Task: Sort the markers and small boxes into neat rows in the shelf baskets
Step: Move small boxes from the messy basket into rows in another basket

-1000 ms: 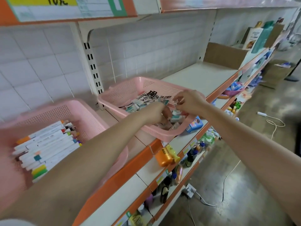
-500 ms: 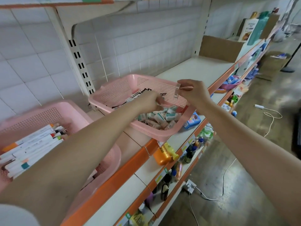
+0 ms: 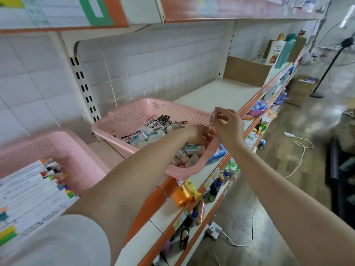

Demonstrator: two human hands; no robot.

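Just under the fingers of the right hand (image 3: 228, 124), pinching one small box (image 3: 212, 118) above the basket (image 3: 123, 121) rim: lay it flat beside the left hand (image 3: 199, 134), fingers buried among boxes (image 3: 151, 135), grip unclear.

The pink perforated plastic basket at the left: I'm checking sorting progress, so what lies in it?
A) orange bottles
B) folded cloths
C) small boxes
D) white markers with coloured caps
D: the pink perforated plastic basket at the left holds white markers with coloured caps lying side by side, caps toward the basket's far wall.
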